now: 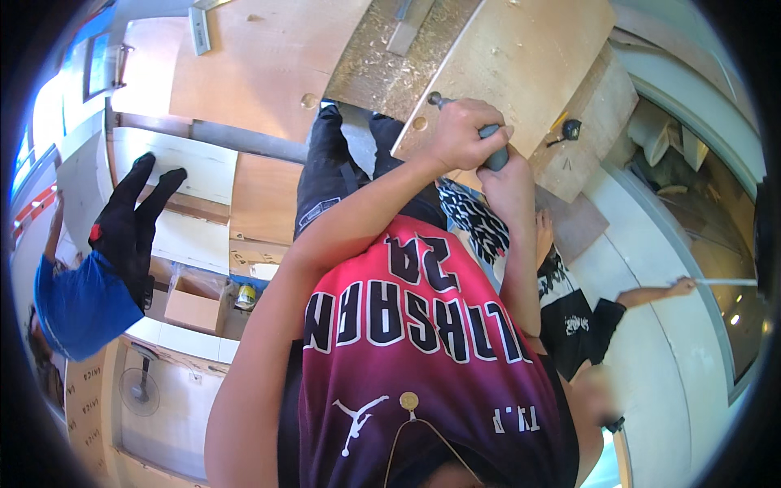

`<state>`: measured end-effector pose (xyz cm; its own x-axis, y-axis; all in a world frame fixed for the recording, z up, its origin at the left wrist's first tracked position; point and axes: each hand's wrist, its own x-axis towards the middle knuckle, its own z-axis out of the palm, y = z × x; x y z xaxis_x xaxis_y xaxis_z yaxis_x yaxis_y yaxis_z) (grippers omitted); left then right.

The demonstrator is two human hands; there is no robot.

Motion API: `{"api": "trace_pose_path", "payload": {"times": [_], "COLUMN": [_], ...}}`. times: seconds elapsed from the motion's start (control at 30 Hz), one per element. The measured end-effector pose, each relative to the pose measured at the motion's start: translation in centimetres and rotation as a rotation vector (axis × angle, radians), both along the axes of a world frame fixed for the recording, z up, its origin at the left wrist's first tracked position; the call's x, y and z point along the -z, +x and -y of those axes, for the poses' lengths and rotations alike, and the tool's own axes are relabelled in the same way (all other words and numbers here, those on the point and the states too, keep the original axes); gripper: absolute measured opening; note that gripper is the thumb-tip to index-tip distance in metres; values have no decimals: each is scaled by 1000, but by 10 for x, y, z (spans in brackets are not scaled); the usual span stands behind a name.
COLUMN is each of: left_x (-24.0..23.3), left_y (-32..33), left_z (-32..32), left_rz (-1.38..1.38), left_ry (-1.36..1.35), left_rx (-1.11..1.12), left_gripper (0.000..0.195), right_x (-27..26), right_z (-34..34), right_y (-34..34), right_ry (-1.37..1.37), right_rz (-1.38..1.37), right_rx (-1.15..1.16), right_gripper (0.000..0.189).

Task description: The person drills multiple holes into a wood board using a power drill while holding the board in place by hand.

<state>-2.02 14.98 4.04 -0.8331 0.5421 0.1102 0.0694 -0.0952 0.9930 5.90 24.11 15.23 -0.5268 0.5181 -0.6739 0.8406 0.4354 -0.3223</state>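
My left hand [468,134] wraps the front of a grey drill-like hand tool [493,148]. Behind it, my right hand [507,180] closes around the tool's rear grip, and the fingers hide much of its body. At the tool's front, a dark round-ended bit [434,98] is at the near left edge of a pale plywood panel [518,61]. Just beside it, a shallow round hole [420,124] is cut in the panel. I cannot tell whether the bit touches the wood. Shavings lie scattered on the panel.
Another panel [262,55] to the left has a round recess [309,100] and a metal square [199,30]. A tape measure [571,129] and pencil [558,121] lie right. One person [91,299] stands left, another [567,323] close right. A cardboard box [194,305] stands lower left.
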Motion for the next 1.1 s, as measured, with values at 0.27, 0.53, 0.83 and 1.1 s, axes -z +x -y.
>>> {"api": "trace_pose_path", "payload": {"times": [0.27,0.53,0.83,1.1], "left_x": [-50,-95,-81,-22], "left_y": [13,21,-30,-101], "left_z": [-14,11,144,248], "left_rz": [-165,-387,-454,-333], "left_ry": [67,-46,-78,125], "left_rx": [67,283,425,610], "left_gripper": [25,30,44,63], "right_x": [-36,-39,-15,8], "right_z": [-10,9,133,288], "right_y": [42,92,64,8], "right_ry": [-17,-220,-128,126], "right_rz": [-133,-441,-521,-351], "right_rx": [78,197,35,159], "right_gripper": [39,32,60,64]}}
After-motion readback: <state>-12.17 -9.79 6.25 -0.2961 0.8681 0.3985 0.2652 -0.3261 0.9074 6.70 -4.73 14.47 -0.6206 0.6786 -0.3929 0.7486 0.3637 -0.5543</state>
